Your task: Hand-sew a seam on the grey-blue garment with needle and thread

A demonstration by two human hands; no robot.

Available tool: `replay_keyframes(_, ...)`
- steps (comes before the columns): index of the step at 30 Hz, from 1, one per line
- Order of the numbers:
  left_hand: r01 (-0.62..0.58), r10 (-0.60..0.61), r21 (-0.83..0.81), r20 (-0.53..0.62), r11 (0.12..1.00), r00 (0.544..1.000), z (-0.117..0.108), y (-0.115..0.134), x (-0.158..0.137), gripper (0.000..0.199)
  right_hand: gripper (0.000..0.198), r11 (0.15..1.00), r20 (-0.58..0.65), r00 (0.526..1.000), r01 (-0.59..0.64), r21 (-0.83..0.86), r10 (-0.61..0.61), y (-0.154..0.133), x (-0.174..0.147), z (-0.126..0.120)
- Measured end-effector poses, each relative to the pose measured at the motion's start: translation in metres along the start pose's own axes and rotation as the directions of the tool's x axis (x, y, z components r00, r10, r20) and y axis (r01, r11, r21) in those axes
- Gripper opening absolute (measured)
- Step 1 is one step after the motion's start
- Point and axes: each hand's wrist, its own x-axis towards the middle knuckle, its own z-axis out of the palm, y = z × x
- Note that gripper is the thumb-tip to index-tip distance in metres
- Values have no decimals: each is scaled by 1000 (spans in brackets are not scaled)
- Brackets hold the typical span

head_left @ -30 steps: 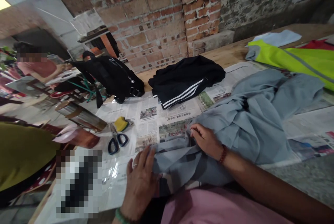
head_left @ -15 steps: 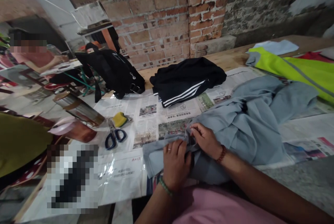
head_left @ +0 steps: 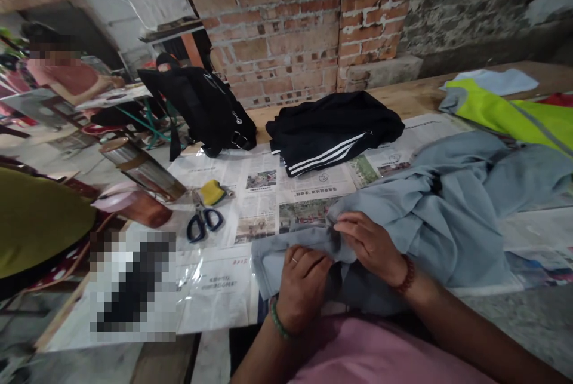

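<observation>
A grey garment (head_left: 452, 217) lies bunched across the newspaper in front of me, with a narrower flat part (head_left: 267, 264) reaching left. My left hand (head_left: 305, 281), with a ring and a green bracelet, is closed on that narrower part, knuckles up. Just to its right, my right hand (head_left: 371, 248), wearing a reddish-brown bead bracelet, pinches the cloth between thumb and fingers. Whether a needle or thread is between the fingertips cannot be made out.
Blue-handled scissors (head_left: 205, 223), a yellow sponge-like piece (head_left: 212, 192), a pinkish cup (head_left: 147, 208) and a metal flask (head_left: 142, 169) stand or lie left. Behind are a black bag (head_left: 210, 109), striped black clothing (head_left: 335, 130) and a yellow-green vest (head_left: 505, 112). A person (head_left: 67, 76) sits far left.
My view has shifted slightly, so the table items appear a little further right. My right hand's fingers have changed pose and lie straighter at the cloth. The left hand still grips the garment.
</observation>
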Motion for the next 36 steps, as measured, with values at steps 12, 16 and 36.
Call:
replay_keyframes(12, -105, 101, -81, -53, 991, 994, 0, 0, -1, 15, 26, 972, 371, 925, 153, -181, -77, -12, -7, -24)
replay_keyframes(16, -94, 90, -86, -42, 992, 995, 1, -1, -3, 17, 28, 967, 406, 912, 153, -204, -59, -13, -6, -23)
replay_keyframes(36, -81, 79, -85, -30, 993, 996, 6, -4, -4, 16, 33, 997, 446, 895, -42, 67, 7, -20, 10, -22)
